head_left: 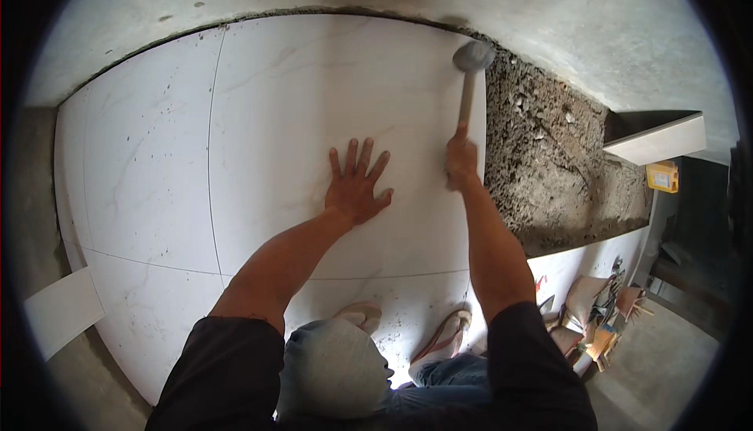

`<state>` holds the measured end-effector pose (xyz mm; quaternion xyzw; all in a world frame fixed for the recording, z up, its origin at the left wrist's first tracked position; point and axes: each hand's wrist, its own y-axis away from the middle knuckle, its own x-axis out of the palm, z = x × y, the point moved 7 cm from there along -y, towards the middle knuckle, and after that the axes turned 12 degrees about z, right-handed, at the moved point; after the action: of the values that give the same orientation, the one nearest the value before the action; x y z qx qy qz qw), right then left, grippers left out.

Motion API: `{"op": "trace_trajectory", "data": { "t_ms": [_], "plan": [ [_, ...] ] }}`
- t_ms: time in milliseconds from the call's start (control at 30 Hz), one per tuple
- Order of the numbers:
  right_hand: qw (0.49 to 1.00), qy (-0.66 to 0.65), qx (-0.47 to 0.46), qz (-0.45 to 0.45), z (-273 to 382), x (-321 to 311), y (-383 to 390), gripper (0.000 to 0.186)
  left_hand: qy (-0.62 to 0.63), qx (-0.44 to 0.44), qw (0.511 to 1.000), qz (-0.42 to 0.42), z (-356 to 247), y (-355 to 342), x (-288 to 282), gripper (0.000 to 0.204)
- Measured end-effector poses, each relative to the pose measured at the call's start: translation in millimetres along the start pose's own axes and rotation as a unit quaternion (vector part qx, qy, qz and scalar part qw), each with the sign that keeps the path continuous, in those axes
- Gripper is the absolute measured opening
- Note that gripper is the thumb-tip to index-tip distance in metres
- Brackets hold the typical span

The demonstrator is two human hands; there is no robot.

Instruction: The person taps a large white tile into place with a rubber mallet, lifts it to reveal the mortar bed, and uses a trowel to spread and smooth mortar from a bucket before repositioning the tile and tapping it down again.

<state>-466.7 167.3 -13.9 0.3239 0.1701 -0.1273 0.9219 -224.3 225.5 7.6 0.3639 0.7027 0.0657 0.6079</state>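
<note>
Right hand gripping rubber mallet low on wooden handle; head-heavy. Left hand fingers spread flat on stiff, brittle white tile.

White faintly veined tile, grey-headed mallet (wooden-toned handle)

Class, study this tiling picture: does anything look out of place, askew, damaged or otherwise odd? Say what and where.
Nothing looks damaged. The big white tile lies level with its neighbours, the joints even. The left hand presses flat on it; the right hand holds a mallet at its far right corner. Only the mortar bed beside it is still bare and rough.
</note>
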Motion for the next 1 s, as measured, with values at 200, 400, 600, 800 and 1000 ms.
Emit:
{"op": "trace_trajectory", "data": {
  "t_ms": [200,400,600,800,1000],
  "plan": [
    [0.998,-0.011,-0.063,-0.031,11.4,10.4,16.1,0.063,0.006,0.003,1.000,0.006,-4.1,0.5,1.8,0.074],
    [0.995,-0.099,-0.030,0.000,0.7,16.5,39.3,0.060,0.031,0.015,0.999,-0.001,-2.2,-4.9,4.0,0.073],
    [0.982,-0.180,-0.046,-0.012,54.9,23.0,40.7,0.058,0.021,0.020,0.999,-0.042,9.8,2.1,-8.7,0.072],
    [0.987,-0.161,-0.012,0.016,52.1,21.4,32.1,0.058,0.043,0.024,0.998,-0.048,8.7,7.3,-2.3,0.072],
    [0.989,-0.132,0.036,0.053,62.3,25.3,32.3,0.057,0.071,0.093,0.989,-0.093,49.1,-16.4,-0.3,0.076]
  ]
}}
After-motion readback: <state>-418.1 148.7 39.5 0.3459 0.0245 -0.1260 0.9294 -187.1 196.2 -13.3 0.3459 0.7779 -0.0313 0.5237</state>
